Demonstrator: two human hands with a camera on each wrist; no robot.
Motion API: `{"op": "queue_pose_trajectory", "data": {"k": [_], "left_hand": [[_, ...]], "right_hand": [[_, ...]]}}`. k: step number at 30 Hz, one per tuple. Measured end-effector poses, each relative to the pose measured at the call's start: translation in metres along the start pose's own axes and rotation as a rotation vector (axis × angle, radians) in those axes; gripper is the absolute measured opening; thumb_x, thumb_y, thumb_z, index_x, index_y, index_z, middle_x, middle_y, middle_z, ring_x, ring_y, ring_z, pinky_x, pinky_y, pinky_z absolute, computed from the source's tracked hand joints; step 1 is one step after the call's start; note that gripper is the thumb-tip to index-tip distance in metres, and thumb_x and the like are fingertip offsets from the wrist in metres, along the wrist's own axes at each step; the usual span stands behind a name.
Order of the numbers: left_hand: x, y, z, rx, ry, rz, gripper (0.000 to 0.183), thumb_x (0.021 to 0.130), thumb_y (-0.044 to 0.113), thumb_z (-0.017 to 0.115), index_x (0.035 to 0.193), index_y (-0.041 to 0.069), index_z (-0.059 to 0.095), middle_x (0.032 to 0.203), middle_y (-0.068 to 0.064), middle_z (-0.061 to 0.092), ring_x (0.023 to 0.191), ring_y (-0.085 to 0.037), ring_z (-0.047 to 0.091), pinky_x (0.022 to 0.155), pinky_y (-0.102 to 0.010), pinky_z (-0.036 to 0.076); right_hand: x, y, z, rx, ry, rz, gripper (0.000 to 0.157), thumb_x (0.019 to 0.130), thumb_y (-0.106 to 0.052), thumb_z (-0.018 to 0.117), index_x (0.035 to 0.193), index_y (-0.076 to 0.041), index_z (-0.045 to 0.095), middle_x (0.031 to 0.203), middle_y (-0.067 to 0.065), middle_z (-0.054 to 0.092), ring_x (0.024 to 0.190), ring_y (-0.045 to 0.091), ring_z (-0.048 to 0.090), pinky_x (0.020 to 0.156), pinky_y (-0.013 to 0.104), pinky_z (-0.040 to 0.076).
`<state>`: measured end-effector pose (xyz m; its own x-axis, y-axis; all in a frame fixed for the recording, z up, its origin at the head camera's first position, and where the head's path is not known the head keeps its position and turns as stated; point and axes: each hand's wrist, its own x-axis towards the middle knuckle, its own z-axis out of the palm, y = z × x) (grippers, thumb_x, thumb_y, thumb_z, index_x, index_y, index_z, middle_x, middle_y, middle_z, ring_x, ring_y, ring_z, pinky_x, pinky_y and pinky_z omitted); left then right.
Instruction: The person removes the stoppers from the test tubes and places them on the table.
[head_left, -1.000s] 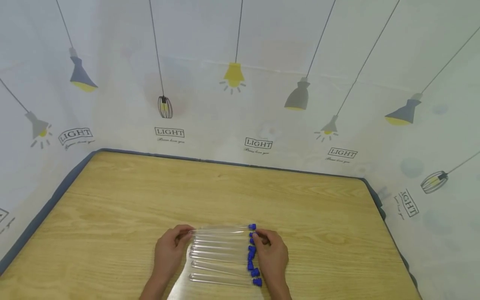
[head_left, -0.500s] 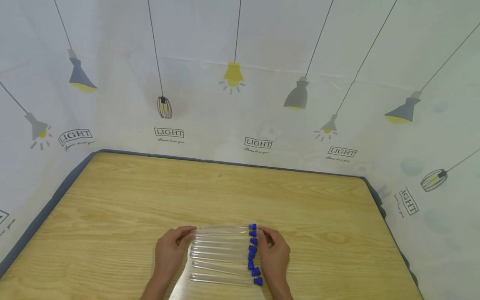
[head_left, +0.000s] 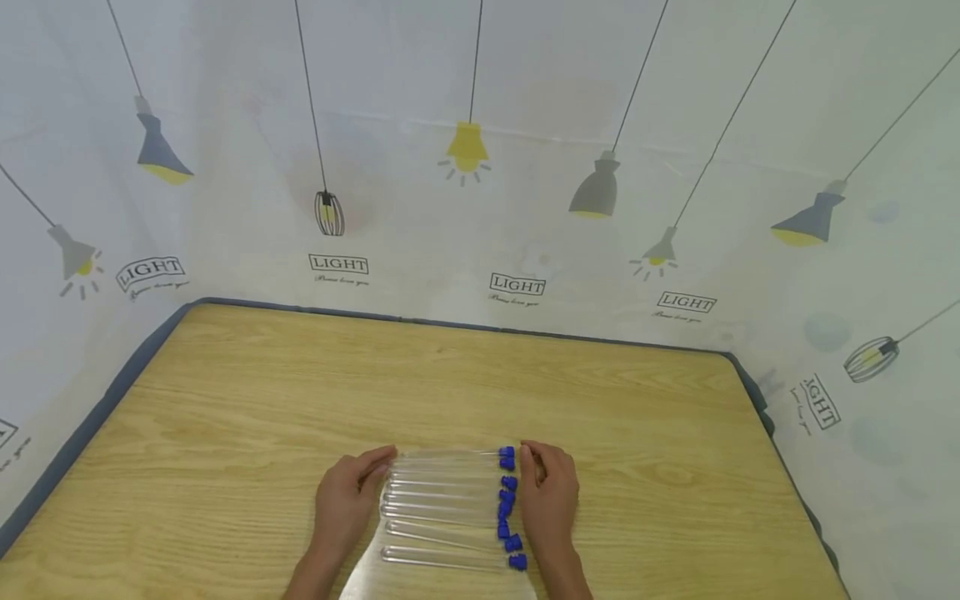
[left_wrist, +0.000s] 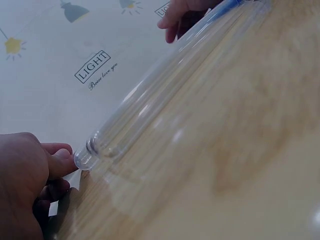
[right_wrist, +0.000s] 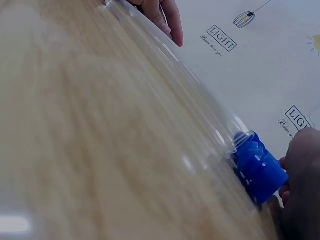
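Note:
Several clear test tubes with blue caps lie side by side on the wooden table, caps to the right and rounded ends to the left. At the rounded ends of the farthest tubes is my left hand, its index finger extended and its thumb right at a tube end in the left wrist view. My right hand stands just right of the far caps, fingers bent loosely forward with nothing between them. The right wrist view shows the blue caps lined up, partly hiding the right fingertips.
The wooden table stretches away behind the tubes to a dark blue edge. Beyond it hangs a pale wall sheet printed with lamps and the word LIGHT. A bright reflection lies on the table near the front.
The second tube's cap has shifted away from me, close against the farthest one. My right fingers have drawn off the caps to the right. My left hand has slid slightly right and forward.

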<state>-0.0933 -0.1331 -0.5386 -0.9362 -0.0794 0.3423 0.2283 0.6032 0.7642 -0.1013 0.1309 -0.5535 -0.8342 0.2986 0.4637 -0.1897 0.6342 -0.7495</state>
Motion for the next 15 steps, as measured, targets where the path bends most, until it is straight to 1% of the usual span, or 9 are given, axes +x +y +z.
{"op": "queue_pose_trajectory", "data": {"k": [3, 6, 7, 9, 10, 13, 15], "left_hand": [[0.0003, 0.0004, 0.0002, -0.003, -0.005, 0.023, 0.019, 0.084, 0.007, 0.071, 0.103, 0.01, 0.074, 0.081, 0.004, 0.07, 0.059, -0.004, 0.043, 0.051, -0.023, 0.039], [0.0005, -0.0005, 0.0008, 0.011, 0.004, 0.042, 0.019, 0.084, 0.007, 0.072, 0.103, 0.01, 0.073, 0.07, 0.009, 0.063, 0.057, -0.004, 0.041, 0.05, -0.022, 0.038], [0.0007, -0.001, 0.0011, 0.019, 0.013, 0.053, 0.02, 0.084, 0.007, 0.072, 0.103, 0.01, 0.073, 0.071, 0.009, 0.063, 0.058, -0.004, 0.041, 0.051, -0.022, 0.038], [0.0008, -0.0021, 0.0018, 0.032, 0.028, 0.079, 0.021, 0.083, 0.006, 0.072, 0.104, 0.01, 0.073, 0.077, 0.006, 0.066, 0.06, -0.004, 0.043, 0.052, -0.023, 0.039], [0.0009, -0.0027, 0.0021, 0.038, 0.035, 0.091, 0.02, 0.084, 0.006, 0.072, 0.104, 0.009, 0.073, 0.083, 0.004, 0.068, 0.062, -0.005, 0.045, 0.053, -0.023, 0.04], [0.0014, -0.0045, 0.0032, 0.045, 0.04, 0.119, 0.017, 0.085, 0.006, 0.071, 0.102, 0.006, 0.073, 0.106, -0.004, 0.069, 0.071, -0.007, 0.052, 0.058, -0.023, 0.045], [0.0018, -0.0051, 0.0037, 0.053, 0.032, 0.135, 0.014, 0.086, 0.007, 0.071, 0.1, 0.005, 0.073, 0.109, -0.007, 0.067, 0.076, -0.009, 0.055, 0.061, -0.025, 0.046]], "right_hand": [[0.0012, -0.001, 0.0002, -0.046, -0.043, 0.033, 0.02, 0.096, -0.027, 0.06, 0.099, -0.011, 0.072, 0.093, -0.003, 0.066, 0.09, 0.013, 0.054, 0.072, 0.035, 0.045], [0.0016, -0.0037, -0.0006, -0.071, -0.073, 0.068, 0.023, 0.097, -0.03, 0.059, 0.098, -0.012, 0.072, 0.094, -0.004, 0.066, 0.087, 0.012, 0.052, 0.069, 0.035, 0.043], [0.0019, -0.0048, -0.001, -0.073, -0.081, 0.074, 0.023, 0.097, -0.03, 0.059, 0.098, -0.012, 0.072, 0.094, -0.004, 0.066, 0.086, 0.012, 0.052, 0.069, 0.034, 0.043], [0.0023, -0.0068, -0.0017, -0.077, -0.095, 0.083, 0.023, 0.096, -0.03, 0.06, 0.097, -0.012, 0.073, 0.095, -0.003, 0.066, 0.085, 0.012, 0.051, 0.068, 0.034, 0.043], [0.0024, -0.0073, -0.0017, -0.083, -0.1, 0.087, 0.023, 0.096, -0.03, 0.06, 0.097, -0.012, 0.073, 0.095, -0.003, 0.066, 0.085, 0.012, 0.05, 0.068, 0.034, 0.043], [0.0024, -0.0079, -0.0013, -0.099, -0.119, 0.096, 0.023, 0.096, -0.03, 0.059, 0.095, -0.011, 0.073, 0.096, -0.002, 0.065, 0.087, 0.013, 0.051, 0.07, 0.035, 0.044], [0.0023, -0.0087, -0.0016, -0.106, -0.13, 0.104, 0.025, 0.096, -0.031, 0.059, 0.094, -0.011, 0.073, 0.098, -0.001, 0.065, 0.091, 0.015, 0.052, 0.073, 0.036, 0.045]]}}
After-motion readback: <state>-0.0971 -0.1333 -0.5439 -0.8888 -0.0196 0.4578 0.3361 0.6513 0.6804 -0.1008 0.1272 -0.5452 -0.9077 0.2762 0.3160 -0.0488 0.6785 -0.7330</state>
